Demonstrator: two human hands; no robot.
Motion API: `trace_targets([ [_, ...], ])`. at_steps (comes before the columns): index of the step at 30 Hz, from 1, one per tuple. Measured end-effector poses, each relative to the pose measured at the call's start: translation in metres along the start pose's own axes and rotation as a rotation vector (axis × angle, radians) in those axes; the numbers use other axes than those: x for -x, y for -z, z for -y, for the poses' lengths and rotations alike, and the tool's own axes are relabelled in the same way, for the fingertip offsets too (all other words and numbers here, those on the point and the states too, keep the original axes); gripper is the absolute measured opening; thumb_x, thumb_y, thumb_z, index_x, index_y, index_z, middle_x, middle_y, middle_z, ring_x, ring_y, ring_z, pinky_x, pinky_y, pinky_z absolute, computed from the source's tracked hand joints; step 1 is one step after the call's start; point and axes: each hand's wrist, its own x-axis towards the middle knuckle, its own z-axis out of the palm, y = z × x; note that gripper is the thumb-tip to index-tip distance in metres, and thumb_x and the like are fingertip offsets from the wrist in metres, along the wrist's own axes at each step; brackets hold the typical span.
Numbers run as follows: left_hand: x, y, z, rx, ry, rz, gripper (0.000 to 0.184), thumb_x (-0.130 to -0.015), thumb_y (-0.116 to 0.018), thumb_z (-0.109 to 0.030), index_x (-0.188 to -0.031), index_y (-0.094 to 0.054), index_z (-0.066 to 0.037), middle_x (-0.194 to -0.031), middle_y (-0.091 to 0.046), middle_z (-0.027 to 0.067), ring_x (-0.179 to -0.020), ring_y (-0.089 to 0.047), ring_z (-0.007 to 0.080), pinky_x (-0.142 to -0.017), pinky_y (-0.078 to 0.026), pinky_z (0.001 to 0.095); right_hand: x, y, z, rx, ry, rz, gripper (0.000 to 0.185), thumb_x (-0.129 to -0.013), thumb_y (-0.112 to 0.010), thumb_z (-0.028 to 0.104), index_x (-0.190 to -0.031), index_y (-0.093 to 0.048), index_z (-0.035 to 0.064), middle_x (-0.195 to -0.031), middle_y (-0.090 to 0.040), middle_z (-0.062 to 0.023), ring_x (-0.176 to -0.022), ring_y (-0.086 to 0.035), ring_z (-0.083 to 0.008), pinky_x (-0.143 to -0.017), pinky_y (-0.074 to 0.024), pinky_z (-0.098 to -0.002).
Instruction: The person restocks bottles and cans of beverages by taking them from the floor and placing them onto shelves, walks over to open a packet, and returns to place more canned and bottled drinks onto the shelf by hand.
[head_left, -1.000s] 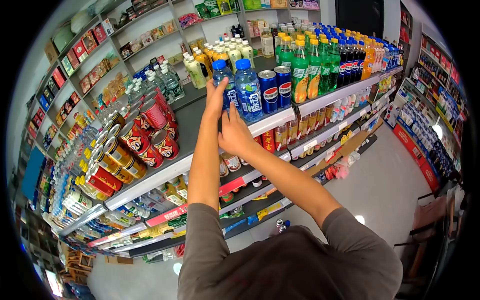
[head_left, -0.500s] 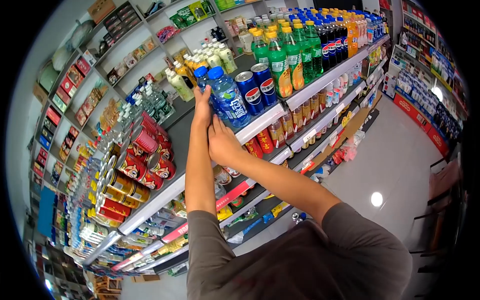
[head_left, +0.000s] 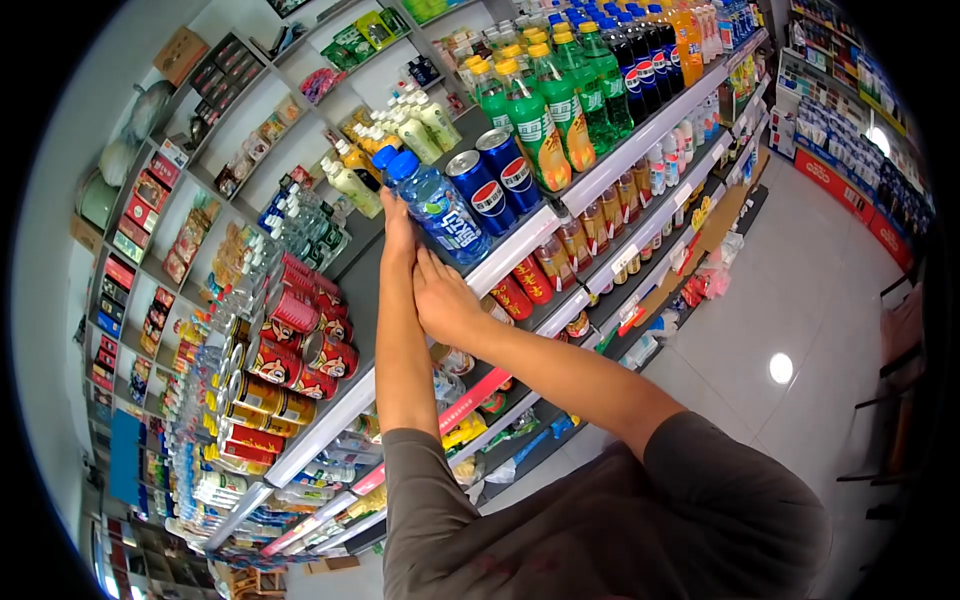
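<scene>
Two blue-capped plastic bottles stand one behind the other at the left end of a drinks row; the front bottle [head_left: 440,208] has a blue label, and the rear bottle [head_left: 384,158] is mostly hidden. My left hand [head_left: 397,228] lies along their left side with fingers stretched out, partly out of sight. Just below, my right hand [head_left: 446,298] is open, its fingers extended towards the front bottle's base by the shelf's front edge. Immediately right of the bottle are two blue Pepsi cans [head_left: 482,194].
Green soda bottles [head_left: 540,125] and dark cola bottles [head_left: 640,75] continue the row rightwards. Red cans [head_left: 290,362] and gold cans [head_left: 268,392] are stacked to the left. Lower shelves [head_left: 590,290] hold more drinks. Tiled floor [head_left: 720,400] lies to the right.
The view has shifted slightly, and the row sits further left and higher. My left hand has moved a little down the bottles' side. My right hand stays near the base.
</scene>
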Motion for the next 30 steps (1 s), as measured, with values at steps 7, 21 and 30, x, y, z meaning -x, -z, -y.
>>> trace_targets([
  [7, 0.003, -0.019, -0.012, -0.010, 0.031, -0.003, 0.035, -0.104, -0.046, -0.030, -0.133, -0.042, -0.011, -0.119, -0.059, 0.0087, -0.106, -0.061, 0.0221, -0.095, -0.051, 0.0391, 0.000, 0.003, -0.002, -0.019, -0.012, -0.013, 0.053, -0.090, -0.047, 0.011, -0.134, -0.042, -0.0180, -0.145, -0.038, -0.0368, -0.135, -0.041, -0.0447, -0.112, -0.0337, -0.0472],
  [21, -0.004, 0.000, 0.006, -0.015, 0.013, 0.044, 0.044, -0.100, -0.052, -0.024, -0.139, -0.038, -0.009, -0.124, -0.055, 0.0087, -0.112, -0.057, 0.0197, -0.099, -0.047, 0.0351, 0.003, 0.005, -0.001, -0.001, -0.033, 0.005, 0.050, -0.091, -0.045, 0.011, -0.132, -0.045, -0.0185, -0.144, -0.041, -0.0356, -0.134, -0.043, -0.0433, -0.112, -0.0343, -0.0452],
  [30, -0.001, 0.005, 0.009, 0.045, 0.011, 0.086, 0.040, -0.098, -0.051, -0.022, -0.136, -0.040, -0.011, -0.120, -0.057, 0.0072, -0.109, -0.060, 0.0196, -0.095, -0.050, 0.0366, 0.005, 0.001, -0.003, -0.043, -0.034, 0.003, 0.050, -0.091, -0.047, 0.013, -0.130, -0.046, -0.0182, -0.143, -0.040, -0.0372, -0.134, -0.042, -0.0456, -0.113, -0.0333, -0.0474],
])
